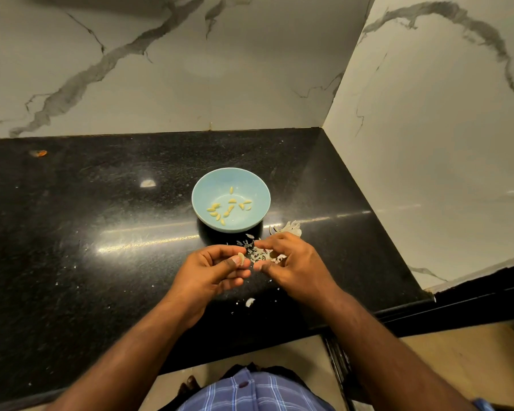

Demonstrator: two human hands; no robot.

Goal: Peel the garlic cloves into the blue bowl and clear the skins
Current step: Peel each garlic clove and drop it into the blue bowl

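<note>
Left grip (217, 269) pinches a garlic clove (241, 258); right grip (291, 262) curls, seemingly empty.
Clove could slip onto the skins (260, 253), short of the blue bowl (231, 200).

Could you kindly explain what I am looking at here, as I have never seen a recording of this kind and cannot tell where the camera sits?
There is no machine here: a person wears one wide-angle camera on the head, which looks down at their own two bare hands. They stand at a black countertop in a corner of marble-patterned walls. On it stands a blue bowl with about a dozen peeled garlic cloves in it. Just in front of the bowl lies a scatter of papery skins, with a larger clump of skins to its right. The left hand pinches a single garlic clove at its fingertips. The right hand is beside it with curled fingers, above the skins; whether it holds anything cannot be seen.
</note>
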